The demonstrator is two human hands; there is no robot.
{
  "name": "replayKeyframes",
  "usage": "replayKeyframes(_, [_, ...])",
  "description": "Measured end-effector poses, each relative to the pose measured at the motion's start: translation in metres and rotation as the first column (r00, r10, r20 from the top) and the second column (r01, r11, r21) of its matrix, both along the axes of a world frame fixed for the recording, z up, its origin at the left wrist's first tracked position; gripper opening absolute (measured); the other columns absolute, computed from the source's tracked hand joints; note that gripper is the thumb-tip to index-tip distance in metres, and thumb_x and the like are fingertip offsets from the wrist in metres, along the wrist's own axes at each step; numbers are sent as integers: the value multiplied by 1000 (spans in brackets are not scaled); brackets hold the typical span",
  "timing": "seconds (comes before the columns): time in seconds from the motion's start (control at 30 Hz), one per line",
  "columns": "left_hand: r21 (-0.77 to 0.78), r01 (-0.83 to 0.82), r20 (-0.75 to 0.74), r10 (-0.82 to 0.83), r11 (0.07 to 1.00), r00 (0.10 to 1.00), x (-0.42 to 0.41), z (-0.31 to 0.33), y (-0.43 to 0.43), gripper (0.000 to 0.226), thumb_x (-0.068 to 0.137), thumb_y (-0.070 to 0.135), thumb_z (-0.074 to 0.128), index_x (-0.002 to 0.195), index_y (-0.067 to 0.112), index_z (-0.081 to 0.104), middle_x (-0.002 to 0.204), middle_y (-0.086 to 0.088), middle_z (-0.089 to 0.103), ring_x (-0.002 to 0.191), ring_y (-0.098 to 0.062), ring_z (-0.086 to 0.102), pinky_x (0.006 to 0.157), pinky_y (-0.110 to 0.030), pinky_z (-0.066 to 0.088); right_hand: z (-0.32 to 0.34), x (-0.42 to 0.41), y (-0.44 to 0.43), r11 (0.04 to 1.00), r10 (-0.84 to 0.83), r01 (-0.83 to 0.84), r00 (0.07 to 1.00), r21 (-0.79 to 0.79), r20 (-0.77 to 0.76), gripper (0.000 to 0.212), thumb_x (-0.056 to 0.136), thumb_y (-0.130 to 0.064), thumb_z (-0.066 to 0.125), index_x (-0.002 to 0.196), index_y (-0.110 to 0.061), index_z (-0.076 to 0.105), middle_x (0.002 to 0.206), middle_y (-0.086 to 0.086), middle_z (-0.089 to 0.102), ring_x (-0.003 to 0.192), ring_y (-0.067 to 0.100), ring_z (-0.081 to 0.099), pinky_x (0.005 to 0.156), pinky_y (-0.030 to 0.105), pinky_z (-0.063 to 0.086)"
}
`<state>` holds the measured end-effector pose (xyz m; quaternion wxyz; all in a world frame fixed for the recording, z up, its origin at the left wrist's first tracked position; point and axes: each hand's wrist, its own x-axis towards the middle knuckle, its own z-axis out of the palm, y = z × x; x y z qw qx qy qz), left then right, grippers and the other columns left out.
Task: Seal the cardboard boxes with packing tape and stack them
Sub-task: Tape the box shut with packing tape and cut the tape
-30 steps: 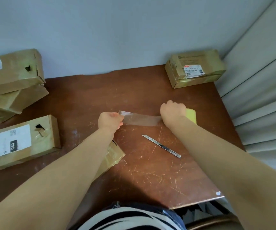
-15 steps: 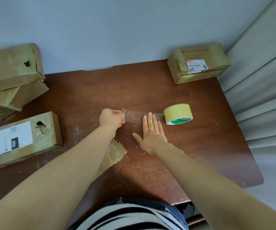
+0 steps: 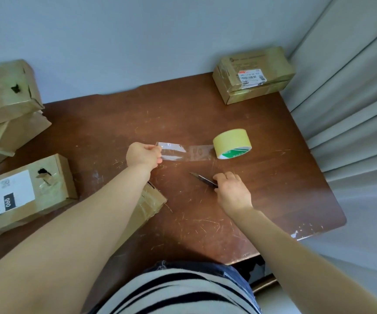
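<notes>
L hand (image 3: 144,155) pinches tape strip (image 3: 178,151) off roll (image 3: 231,142), R hand (image 3: 232,189) grips knife (image 3: 203,179); cutting step, next slice by roll.

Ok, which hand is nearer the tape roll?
Right. The right hand, gripping the knife, is close on the near side of the tape roll; the left hand pinches the tape strip farther left.

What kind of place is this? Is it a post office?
Probably a packing corner in a home or small office, though I can't be sure. A scratched wooden table stands against a plain wall beside a curtain, with labelled cardboard boxes and a tape roll.
</notes>
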<state>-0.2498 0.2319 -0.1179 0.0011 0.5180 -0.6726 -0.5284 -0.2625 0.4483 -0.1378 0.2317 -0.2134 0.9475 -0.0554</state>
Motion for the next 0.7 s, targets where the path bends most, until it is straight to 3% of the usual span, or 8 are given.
replayKeyframes(0.13, [-2, 5, -4, -5, 1000, 1000, 0, 1, 0, 13, 88, 16, 66, 86, 4, 69, 71, -8, 67, 66, -19, 66, 77, -38, 59, 9, -1, -7, 969, -124, 150, 982, -198, 140, 28, 99, -19, 43, 124, -10, 52, 122, 11, 46, 97, 32, 58, 81, 35, 48])
replayKeyframes(0.23, [-26, 23, -1, -23, 999, 1000, 2, 1, 0, 12, 89, 17, 66, 82, 7, 67, 71, -6, 67, 71, -22, 69, 78, -38, 59, 10, -5, -24, 903, -221, 294, 943, -314, 248, 26, 102, -22, 37, 112, -7, 56, 108, 14, 60, 92, 31, 58, 77, 35, 46])
replayKeyframes(0.47, [-56, 54, 8, -54, 997, 999, 1, 7, 1, 14, 89, 17, 65, 77, 10, 65, 70, -5, 66, 73, -24, 71, 78, -37, 59, 10, -12, -57, 896, -302, 371, 911, -243, 281, 34, 101, -20, 30, 98, -3, 59, 82, 16, 69, 67, 33, 68, 72, 44, 58])
replayKeyframes(0.6, [-53, 37, 9, -37, 998, 999, -1, 10, 1, 19, 89, 14, 65, 69, 12, 64, 69, -6, 67, 71, -25, 71, 76, -35, 59, 13, -16, -67, 924, -279, 322, 936, -205, 216, 31, 99, -17, 35, 93, -2, 62, 94, 17, 69, 82, 34, 64, 77, 37, 55])
replayKeyframes(0.7, [-55, 33, 5, -33, 998, 999, -1, 11, 1, 19, 87, 12, 65, 68, 11, 65, 69, -5, 67, 63, -21, 68, 74, -33, 59, 18, -18, -74, 940, -269, 298, 946, -163, 179, 28, 98, -13, 39, 104, 0, 62, 103, 17, 65, 97, 34, 61, 77, 33, 47])
